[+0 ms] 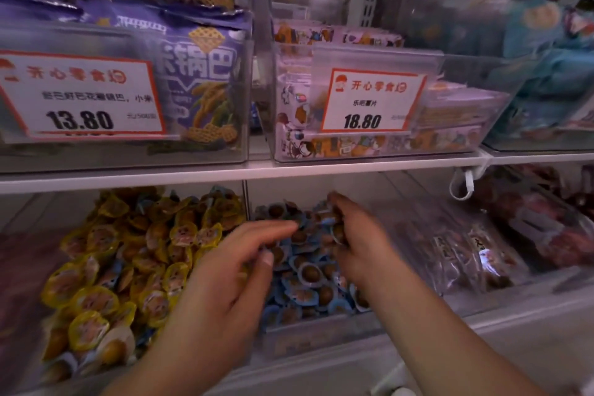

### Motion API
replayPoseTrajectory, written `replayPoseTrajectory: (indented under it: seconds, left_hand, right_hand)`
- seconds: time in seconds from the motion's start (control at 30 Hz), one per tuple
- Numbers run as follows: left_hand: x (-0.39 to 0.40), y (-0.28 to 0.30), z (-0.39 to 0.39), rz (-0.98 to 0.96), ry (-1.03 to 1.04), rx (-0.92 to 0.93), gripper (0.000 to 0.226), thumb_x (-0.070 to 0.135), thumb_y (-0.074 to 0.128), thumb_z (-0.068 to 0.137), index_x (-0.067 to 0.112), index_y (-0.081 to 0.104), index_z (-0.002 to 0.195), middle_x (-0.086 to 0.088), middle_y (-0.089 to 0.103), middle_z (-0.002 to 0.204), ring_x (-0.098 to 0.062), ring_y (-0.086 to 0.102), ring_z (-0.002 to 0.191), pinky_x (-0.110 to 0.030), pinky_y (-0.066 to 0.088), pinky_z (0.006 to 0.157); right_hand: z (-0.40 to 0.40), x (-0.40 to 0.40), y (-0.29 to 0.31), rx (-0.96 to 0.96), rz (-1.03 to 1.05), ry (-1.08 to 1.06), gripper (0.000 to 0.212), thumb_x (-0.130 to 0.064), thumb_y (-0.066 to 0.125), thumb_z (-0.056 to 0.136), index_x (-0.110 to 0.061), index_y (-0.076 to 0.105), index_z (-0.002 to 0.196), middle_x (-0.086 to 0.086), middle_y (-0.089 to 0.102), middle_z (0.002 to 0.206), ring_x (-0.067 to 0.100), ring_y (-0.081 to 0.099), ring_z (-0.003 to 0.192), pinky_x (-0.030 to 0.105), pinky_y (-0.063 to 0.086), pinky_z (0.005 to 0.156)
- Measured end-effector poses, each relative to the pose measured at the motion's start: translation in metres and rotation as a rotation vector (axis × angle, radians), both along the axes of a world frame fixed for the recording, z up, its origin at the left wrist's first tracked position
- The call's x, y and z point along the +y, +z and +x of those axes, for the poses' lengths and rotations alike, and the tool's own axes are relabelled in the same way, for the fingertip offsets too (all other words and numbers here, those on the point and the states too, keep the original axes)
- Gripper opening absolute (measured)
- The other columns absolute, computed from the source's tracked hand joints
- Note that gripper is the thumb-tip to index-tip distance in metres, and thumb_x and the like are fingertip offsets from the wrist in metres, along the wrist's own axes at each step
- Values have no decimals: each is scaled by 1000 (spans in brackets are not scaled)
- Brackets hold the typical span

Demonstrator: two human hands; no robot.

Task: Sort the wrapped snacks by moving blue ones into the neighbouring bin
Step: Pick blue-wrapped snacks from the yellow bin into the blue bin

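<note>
head view: left hand (239, 262) stretched across the divider from the yellow side, fingers long and loosely spread, thumb tucked under; resting on the blue snacks (308, 273), with no clear grip visible through the blur. right hand (353, 235) curled over the back of the same pile, fingers bent round a small cluster of blue wrappers, seemingly gathering them. both hands placed over the blue bin (321, 336), probably to drop or settle pieces brought over from next door. blue pile heaped in the middle compartment; yellow snacks (128, 267) filling the yellow bin (58, 373) just left, with a few blue-edged wrappers showing among them, so sorting likely unfinished. dark packets (466, 254) in the compartment to the right.

on the shelf above, price card (80, 93) reading 13.80 under red chinese characters, fronting purple bags (205, 87) printed with large white characters. second card (369, 103) reading 18.80, set before cartoon-printed packs (295, 112). smaller print too blurred to read.
</note>
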State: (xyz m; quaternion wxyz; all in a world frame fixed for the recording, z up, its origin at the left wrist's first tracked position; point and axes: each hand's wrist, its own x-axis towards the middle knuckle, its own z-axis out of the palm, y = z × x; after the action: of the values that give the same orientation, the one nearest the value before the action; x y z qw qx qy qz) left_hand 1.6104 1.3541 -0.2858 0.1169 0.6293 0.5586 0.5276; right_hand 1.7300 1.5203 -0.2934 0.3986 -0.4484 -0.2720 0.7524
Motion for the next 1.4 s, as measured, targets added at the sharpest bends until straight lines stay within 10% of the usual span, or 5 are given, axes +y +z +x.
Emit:
replayPoseTrajectory:
  seconds: [0.23, 0.53, 0.8, 1.03, 1.4]
  left_hand:
    - [-67, -22, -85, 0, 383, 117, 28, 31, 47, 92, 40, 70, 104, 19, 70, 108, 0, 65, 104, -12, 45, 89]
    - [-136, -32, -148, -85, 558, 540, 34, 24, 47, 87, 26, 68, 113, 3, 56, 134, -23, 41, 141, -55, 40, 105]
    - [-163, -42, -164, -318, 571, 494, 36, 25, 47, 95, 23, 60, 129, -4, 47, 145, -29, 44, 137, -50, 45, 100]
    - [-171, -40, -170, -339, 542, 511, 38, 32, 45, 95, 30, 58, 132, 2, 47, 145, -23, 39, 140, -47, 42, 104]
    - [-167, -37, -169, -327, 519, 457, 40, 25, 48, 92, 29, 59, 131, 6, 52, 136, -18, 42, 135, -48, 43, 101]
  right_hand:
    - [-4, 37, 13, -622, 372, 144, 46, -47, 53, 98, -16, 64, 131, 9, 63, 131, 25, 58, 118, 35, 45, 94]
    - [-35, -58, 19, -552, 1142, -2, 27, -11, 55, 94, -30, 70, 83, -13, 75, 75, 2, 70, 74, 18, 51, 70]
    - [-120, -153, -13, -741, 1506, 1167, 38, -32, 44, 102, -29, 56, 138, -15, 58, 134, -6, 49, 119, -1, 31, 90]
    - [-147, -149, -31, -870, 1697, 1528, 40, -20, 31, 109, -19, 55, 140, -9, 44, 151, 13, 27, 142, 12, 8, 115]
    - [-143, -126, -14, -1214, 1470, 1380, 20, -44, 57, 91, -30, 70, 94, -17, 64, 79, 0, 59, 79, 25, 38, 77]
